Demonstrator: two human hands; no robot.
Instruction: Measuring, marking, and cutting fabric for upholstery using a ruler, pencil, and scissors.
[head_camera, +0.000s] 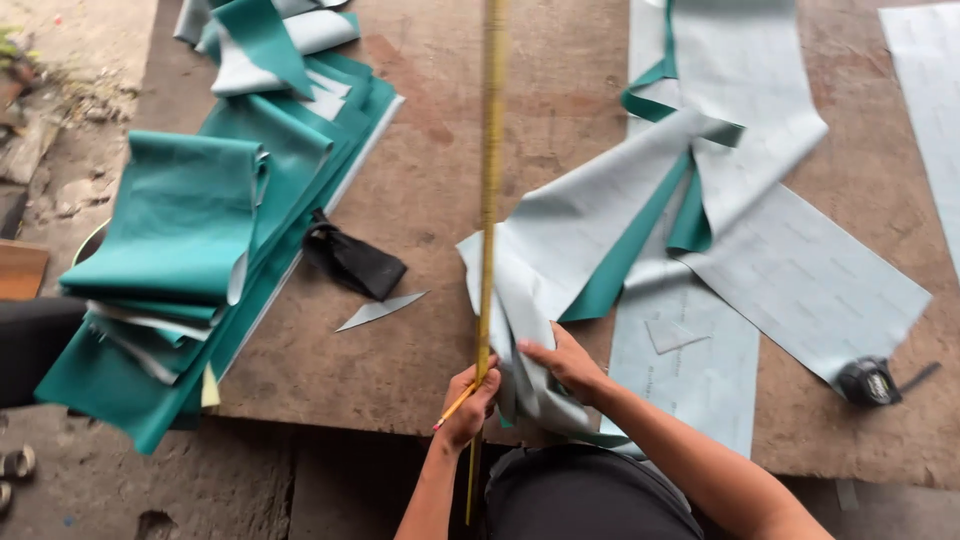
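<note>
My left hand grips a long yellow ruler that runs up across the wooden board, and it also holds a pencil with a red end. My right hand presses on a bunched strip of green leatherette with a pale grey backing, right beside the ruler at the board's near edge. The strip twists away to the upper right over flat pale grey sheets.
A folded stack of green strips hangs over the left side of the wooden board. A black scrap and a grey triangular offcut lie near the middle. A black tape measure sits at the right.
</note>
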